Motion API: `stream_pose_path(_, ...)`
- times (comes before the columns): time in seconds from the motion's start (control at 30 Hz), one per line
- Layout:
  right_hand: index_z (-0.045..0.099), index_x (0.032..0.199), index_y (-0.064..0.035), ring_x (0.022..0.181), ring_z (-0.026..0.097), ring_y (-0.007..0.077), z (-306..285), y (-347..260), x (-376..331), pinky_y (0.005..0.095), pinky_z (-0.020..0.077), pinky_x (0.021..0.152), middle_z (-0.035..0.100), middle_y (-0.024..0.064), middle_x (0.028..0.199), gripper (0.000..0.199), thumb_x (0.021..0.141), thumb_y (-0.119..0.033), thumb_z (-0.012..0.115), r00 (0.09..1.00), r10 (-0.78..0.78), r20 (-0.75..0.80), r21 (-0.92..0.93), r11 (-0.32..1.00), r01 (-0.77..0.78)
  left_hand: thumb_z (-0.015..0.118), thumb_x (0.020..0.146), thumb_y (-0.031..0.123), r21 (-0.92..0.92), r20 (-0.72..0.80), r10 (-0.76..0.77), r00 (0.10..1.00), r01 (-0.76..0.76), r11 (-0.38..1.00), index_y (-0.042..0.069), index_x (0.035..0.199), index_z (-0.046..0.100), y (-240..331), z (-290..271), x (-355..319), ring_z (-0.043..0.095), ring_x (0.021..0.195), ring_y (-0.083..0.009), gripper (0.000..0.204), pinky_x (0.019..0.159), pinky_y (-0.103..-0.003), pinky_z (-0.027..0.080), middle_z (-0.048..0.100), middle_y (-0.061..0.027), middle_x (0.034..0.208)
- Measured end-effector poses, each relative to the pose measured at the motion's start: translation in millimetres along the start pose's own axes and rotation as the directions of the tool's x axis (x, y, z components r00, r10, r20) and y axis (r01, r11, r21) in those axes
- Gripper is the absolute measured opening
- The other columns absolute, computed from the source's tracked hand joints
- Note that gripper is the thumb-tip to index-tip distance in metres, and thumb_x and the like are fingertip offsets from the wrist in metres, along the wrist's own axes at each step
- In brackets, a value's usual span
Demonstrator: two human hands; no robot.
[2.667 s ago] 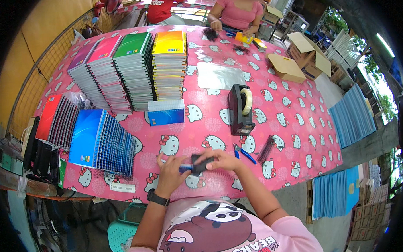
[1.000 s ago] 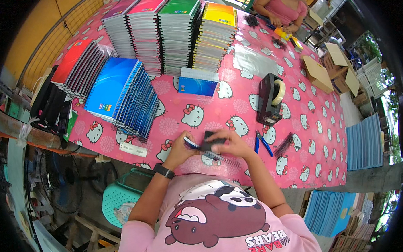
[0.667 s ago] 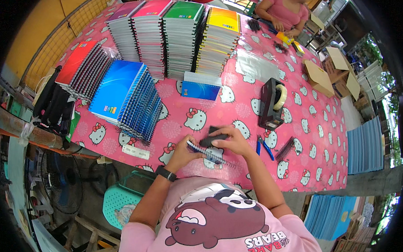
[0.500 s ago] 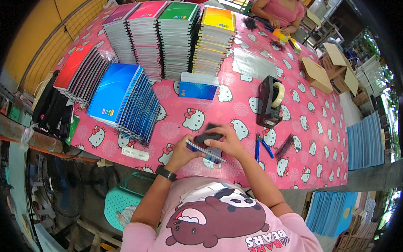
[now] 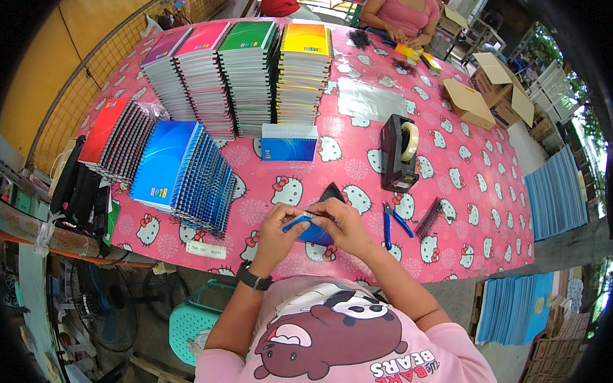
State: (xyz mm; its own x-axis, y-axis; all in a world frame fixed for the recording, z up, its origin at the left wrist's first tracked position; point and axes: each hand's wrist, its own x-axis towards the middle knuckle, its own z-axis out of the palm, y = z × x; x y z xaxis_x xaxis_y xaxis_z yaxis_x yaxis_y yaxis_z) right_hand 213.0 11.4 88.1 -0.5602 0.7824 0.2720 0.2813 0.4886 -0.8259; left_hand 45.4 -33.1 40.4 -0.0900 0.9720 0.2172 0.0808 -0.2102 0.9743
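Observation:
A small blue notebook [image 5: 315, 234] is between my two hands near the front of the table, its edge raised. My left hand [image 5: 278, 234] grips its left side, thumb and fingers closed. My right hand [image 5: 347, 229] pinches the top edge with its fingertips close to my left thumb. Just beyond my right fingers lies a dark, flat piece [image 5: 331, 192] whose kind I cannot make out. Right of my hands rest blue-handled pliers [image 5: 396, 225] and black spiral binding coils [image 5: 429, 218]. Another small blue notebook [image 5: 289, 147] lies open farther back.
Tall notebook stacks [image 5: 250, 79] stand at the back left. Nearer are red notebooks [image 5: 108, 129] and a blue notebook stack [image 5: 170, 166]. A tape dispenser [image 5: 395, 154] stands right of centre, before a clear plastic sheet [image 5: 372, 99]. A co-worker [image 5: 403, 19] handles yellow notebooks at the far side.
My right hand has let go of the dark piece, now lying beyond it, and has moved onto the notebook. The notebook has turned so its blue cover shows. The view has shifted slightly.

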Motion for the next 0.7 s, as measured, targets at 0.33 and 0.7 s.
stream_pose_path(0.33,0.060,0.102,-0.0037,0.080,0.054,0.0232,-5.0,-25.8,-0.4,0.0321,0.0440,0.071,0.053,0.0100,0.086,0.026,0.077,-0.010,0.066,0.996,-0.090,-0.028,0.074,0.993,0.092,0.066,0.076,-0.003,-0.067,0.001,0.010,1.000,-0.010,0.998,-0.001,0.089,0.058,23.2,-0.6,-6.5,0.055,0.083,-0.0098,0.016,0.074,-0.023,0.045,0.055,-0.0047,0.088)
stream_pose_path(0.7,0.060,0.086,-0.0020,0.070,0.052,0.0214,-2.3,-36.3,8.8,0.0294,0.0420,0.060,0.052,0.0090,0.079,0.016,0.074,-0.008,0.068,0.971,-0.232,-0.056,-0.149,0.964,0.222,0.071,0.073,0.005,-0.049,-0.101,0.102,0.990,-0.107,0.993,0.001,0.082,0.061,42.1,-3.7,-9.0,0.054,0.067,-0.0093,0.015,0.060,-0.023,0.044,0.058,-0.0037,0.074)
